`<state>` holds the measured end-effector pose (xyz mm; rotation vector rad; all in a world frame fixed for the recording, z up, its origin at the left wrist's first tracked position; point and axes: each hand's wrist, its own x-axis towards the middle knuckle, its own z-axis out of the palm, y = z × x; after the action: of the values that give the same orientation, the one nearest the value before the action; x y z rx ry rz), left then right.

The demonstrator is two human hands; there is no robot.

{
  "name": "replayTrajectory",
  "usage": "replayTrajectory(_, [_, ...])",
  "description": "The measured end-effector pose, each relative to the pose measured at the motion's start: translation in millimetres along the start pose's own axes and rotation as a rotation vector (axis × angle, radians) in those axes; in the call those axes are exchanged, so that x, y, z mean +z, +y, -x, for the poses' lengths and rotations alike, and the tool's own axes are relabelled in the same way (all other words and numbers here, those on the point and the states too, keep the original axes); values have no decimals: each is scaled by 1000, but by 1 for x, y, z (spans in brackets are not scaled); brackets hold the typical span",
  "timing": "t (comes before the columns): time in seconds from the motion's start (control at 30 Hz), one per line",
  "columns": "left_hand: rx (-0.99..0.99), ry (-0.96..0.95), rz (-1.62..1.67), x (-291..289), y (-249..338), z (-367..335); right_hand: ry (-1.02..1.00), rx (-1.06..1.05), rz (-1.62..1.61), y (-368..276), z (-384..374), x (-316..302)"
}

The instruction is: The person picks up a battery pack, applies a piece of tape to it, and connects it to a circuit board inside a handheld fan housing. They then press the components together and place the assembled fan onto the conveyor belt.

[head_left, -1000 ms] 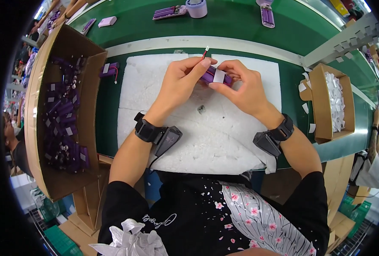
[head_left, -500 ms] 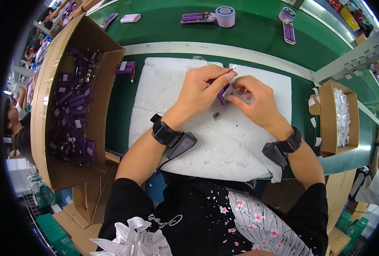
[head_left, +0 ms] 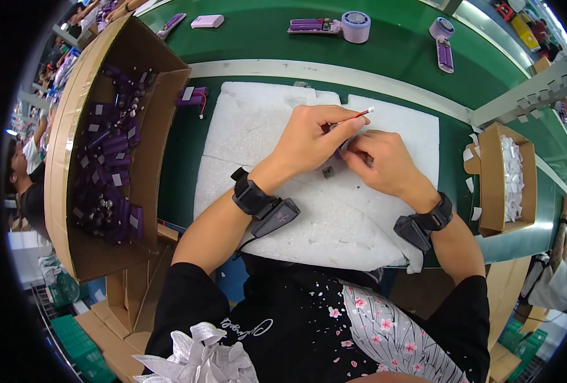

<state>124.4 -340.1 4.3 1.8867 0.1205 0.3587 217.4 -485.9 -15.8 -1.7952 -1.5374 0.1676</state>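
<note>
The left hand [head_left: 318, 137] grips a purple battery pack [head_left: 342, 146] over the white foam board [head_left: 353, 226]. A thin red wire [head_left: 362, 114] with a white plug [head_left: 371, 110] pokes out past the thumb. The right hand [head_left: 385, 159] has bent fingers at the pack, but I can't tell if they pinch it. The pack looks hard, smooth and a bit heavy. Its sides are best to hold; the wire could tear.
</note>
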Motion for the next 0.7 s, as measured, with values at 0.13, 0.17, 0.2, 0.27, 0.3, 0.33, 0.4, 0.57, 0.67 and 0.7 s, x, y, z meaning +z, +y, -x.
replayTrajectory(0.13, [78,5,-5,2,-3,0,1,9,22,-2,1,1])
replayTrajectory(0.17, [81,5,-3,2,-4,-1,-4,12,38,-3,1,1])
replayTrajectory(0.2, [75,4,0,2,-4,0,-9,14,54,-3,0,1])
replayTrajectory(0.27, [63,3,6,3,-3,0,-13,11,69,-4,-1,0])
replayTrajectory(0.3, [62,3,8,3,-3,0,-20,10,78,-5,-1,0])
replayTrajectory(0.33, [72,7,6,4,-3,1,-27,8,87,-6,0,-1])
replayTrajectory(0.4, [92,17,3,5,-3,2,-31,9,87,-6,0,-1])
replayTrajectory(0.57, [99,20,31,7,-2,2,-64,14,81,-9,1,-2])
replayTrajectory(0.67, [113,12,28,9,-3,2,-76,21,63,-11,2,-2])
replayTrajectory(0.7, [112,12,28,9,-2,2,-73,25,51,-11,3,-1])
